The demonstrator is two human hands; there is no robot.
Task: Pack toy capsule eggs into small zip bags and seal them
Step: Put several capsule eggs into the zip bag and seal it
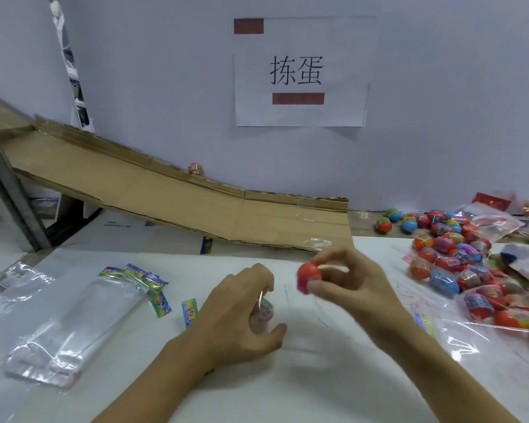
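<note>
- White table fills the lower frame, and a pale wall rises behind it.
- A red capsule egg is pinched by the right hand just right of frame centre, thumb below and fingertips above; it is raised off the table, and its long axis appears tilted, though blur hides the exact direction.
- A second, paler egg is clasped under the curled fingers of the left hand, low on the table; it is largely hidden, so its pointing cannot be told.
- A clear zip bag seems to lie between the two hands, its outline faint.
- Small printed cards are scattered left of the left hand, beside a stack of clear bags at lower left.
- A heap of coloured eggs, some loose and some inside plastic bags, is seen at the right edge, well apart from the hands.
- A cardboard ramp slopes down from the upper left, with one egg resting on its far edge.
- A paper sign with printed characters is fixed to the wall at upper centre.
</note>
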